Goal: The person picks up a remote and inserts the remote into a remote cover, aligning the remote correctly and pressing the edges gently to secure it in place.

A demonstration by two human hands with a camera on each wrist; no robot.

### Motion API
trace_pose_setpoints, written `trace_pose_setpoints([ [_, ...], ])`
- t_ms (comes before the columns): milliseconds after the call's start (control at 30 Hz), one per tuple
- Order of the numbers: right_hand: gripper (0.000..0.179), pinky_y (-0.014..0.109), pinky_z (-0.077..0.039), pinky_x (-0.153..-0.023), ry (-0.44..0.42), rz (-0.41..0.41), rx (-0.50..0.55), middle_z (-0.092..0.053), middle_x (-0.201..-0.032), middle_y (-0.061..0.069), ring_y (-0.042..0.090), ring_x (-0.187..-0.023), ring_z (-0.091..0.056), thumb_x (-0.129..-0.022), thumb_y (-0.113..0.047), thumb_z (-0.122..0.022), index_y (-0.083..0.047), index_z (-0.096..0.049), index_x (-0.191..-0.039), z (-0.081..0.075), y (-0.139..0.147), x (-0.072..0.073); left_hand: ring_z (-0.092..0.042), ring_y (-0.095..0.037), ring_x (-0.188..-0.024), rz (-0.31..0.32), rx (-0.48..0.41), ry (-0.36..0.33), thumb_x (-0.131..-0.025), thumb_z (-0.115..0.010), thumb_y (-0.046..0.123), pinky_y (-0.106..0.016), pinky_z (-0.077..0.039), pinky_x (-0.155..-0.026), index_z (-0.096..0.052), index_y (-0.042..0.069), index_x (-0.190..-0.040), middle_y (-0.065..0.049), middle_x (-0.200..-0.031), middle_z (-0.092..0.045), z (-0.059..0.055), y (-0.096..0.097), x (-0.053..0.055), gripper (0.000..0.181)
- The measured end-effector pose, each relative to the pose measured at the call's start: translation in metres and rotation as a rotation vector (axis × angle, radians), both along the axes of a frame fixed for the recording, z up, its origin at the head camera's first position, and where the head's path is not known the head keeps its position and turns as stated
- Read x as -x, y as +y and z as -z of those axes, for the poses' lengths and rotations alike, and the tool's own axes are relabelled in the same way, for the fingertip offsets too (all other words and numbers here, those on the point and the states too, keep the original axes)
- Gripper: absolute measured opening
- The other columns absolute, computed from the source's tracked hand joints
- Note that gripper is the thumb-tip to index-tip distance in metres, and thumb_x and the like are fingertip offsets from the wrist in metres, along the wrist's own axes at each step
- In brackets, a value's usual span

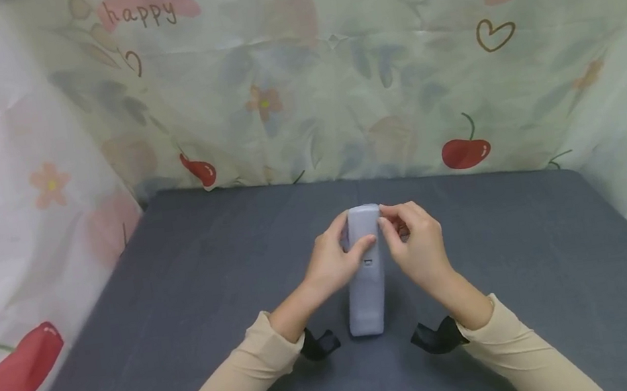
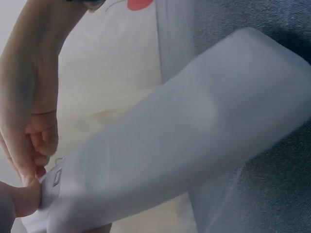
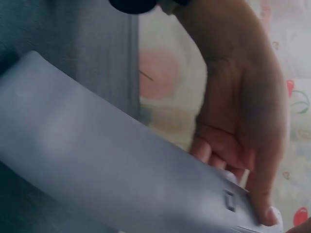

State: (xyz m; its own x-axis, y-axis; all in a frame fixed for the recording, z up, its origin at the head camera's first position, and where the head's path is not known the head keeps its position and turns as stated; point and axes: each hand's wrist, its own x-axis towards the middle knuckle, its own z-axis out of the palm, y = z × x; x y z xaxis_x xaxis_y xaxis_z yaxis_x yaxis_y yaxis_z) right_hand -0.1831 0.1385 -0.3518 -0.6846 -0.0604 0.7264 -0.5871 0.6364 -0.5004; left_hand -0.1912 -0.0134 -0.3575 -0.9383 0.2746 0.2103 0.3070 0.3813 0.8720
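Note:
A long, pale grey plastic device with rounded edges stands tilted over the dark table, between both hands. On its near face is a small rectangular port, also visible in the left wrist view. My left hand grips the upper part from the left, thumb across the near face and fingers behind. At the upper right edge, my right hand holds the device with thumb and curled fingertips. The right wrist view shows the device's smooth body and the left hand around its port end.
The dark grey tabletop spreads around the hands. Patterned curtains with cherries and hearts hang behind and at the left side. Black straps hang below both wrists, close to the beige sleeves.

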Motion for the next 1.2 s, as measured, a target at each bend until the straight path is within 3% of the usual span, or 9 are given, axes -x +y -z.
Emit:
trace_pose_setpoints([
  [100,0.031,0.015,-0.049,-0.061,0.017,-0.039,0.037,-0.059,-0.088,0.018,0.020,-0.070,-0.058,-0.081,0.003,-0.067,0.007,-0.064,-0.112,0.008,-0.003,-0.001,-0.066,-0.026,-0.087,-0.006,-0.043,0.020,-0.093,-0.059,0.025,-0.028,-0.054,-0.063,-0.041,0.006,-0.137,-0.017,-0.113,-0.063,0.003,-0.001,0.002,0.052],
  [200,0.032,0.008,-0.048,-0.064,-0.037,-0.088,0.152,-0.057,-0.097,0.019,0.010,-0.076,-0.058,-0.083,0.001,-0.066,0.004,-0.063,-0.115,0.013,-0.003,0.001,-0.065,-0.027,-0.090,0.004,-0.085,0.026,-0.092,-0.059,0.024,-0.029,-0.054,-0.065,-0.041,0.006,-0.137,-0.017,-0.115,-0.062,0.004,-0.002,0.003,0.051],
  [367,0.028,0.015,-0.053,-0.067,-0.312,-0.254,0.385,-0.059,-0.110,0.022,-0.004,-0.083,-0.062,-0.089,-0.003,-0.060,0.005,-0.056,-0.116,0.010,0.004,0.006,-0.064,-0.026,-0.093,0.030,-0.127,-0.004,-0.092,-0.060,0.021,-0.030,-0.054,-0.069,-0.042,0.008,-0.137,-0.016,-0.116,-0.061,0.003,-0.003,0.002,0.050],
  [467,0.033,0.020,-0.055,-0.069,-0.463,-0.308,0.413,-0.063,-0.107,0.019,-0.001,-0.081,-0.065,-0.091,-0.008,-0.059,0.000,-0.049,-0.122,0.006,0.009,0.008,-0.064,-0.026,-0.094,0.043,-0.140,-0.015,-0.092,-0.060,0.020,-0.030,-0.055,-0.070,-0.041,0.009,-0.137,-0.016,-0.117,-0.061,0.002,-0.005,0.001,0.050],
  [600,0.041,0.023,-0.056,-0.071,-0.565,-0.327,0.417,-0.069,-0.099,0.006,0.001,-0.084,-0.066,-0.091,-0.012,-0.060,-0.005,-0.048,-0.129,0.002,0.012,0.008,-0.065,-0.028,-0.094,0.058,-0.157,-0.023,-0.092,-0.060,0.019,-0.032,-0.055,-0.070,-0.041,0.008,-0.138,-0.018,-0.117,-0.061,0.002,-0.006,0.002,0.051],
  [833,0.049,0.021,-0.055,-0.072,-0.546,-0.290,0.339,-0.066,-0.109,0.025,-0.005,-0.085,-0.065,-0.087,-0.010,-0.065,-0.008,-0.050,-0.134,0.004,0.012,0.005,-0.065,-0.028,-0.099,0.057,-0.152,-0.031,-0.092,-0.060,0.023,-0.034,-0.056,-0.074,-0.040,0.009,-0.139,-0.017,-0.120,-0.061,0.005,-0.007,0.002,0.053],
  [1000,0.051,0.016,-0.053,-0.072,-0.487,-0.248,0.285,-0.068,-0.103,0.024,-0.008,-0.081,-0.063,-0.085,-0.011,-0.067,-0.012,-0.051,-0.134,0.004,0.008,0.002,-0.064,-0.028,-0.104,0.040,-0.157,-0.021,-0.089,-0.064,0.025,-0.036,-0.056,-0.077,-0.041,0.011,-0.139,-0.015,-0.121,-0.061,0.005,-0.006,0.002,0.057],
  [1200,0.049,0.014,-0.053,-0.070,-0.421,-0.283,0.310,-0.067,-0.098,0.028,-0.007,-0.078,-0.064,-0.083,-0.003,-0.068,-0.003,-0.054,-0.130,0.003,0.007,0.003,-0.063,-0.025,-0.103,0.034,-0.148,-0.028,-0.087,-0.066,0.026,-0.035,-0.056,-0.077,-0.039,0.013,-0.141,-0.012,-0.122,-0.061,0.003,-0.007,0.002,0.063],
])
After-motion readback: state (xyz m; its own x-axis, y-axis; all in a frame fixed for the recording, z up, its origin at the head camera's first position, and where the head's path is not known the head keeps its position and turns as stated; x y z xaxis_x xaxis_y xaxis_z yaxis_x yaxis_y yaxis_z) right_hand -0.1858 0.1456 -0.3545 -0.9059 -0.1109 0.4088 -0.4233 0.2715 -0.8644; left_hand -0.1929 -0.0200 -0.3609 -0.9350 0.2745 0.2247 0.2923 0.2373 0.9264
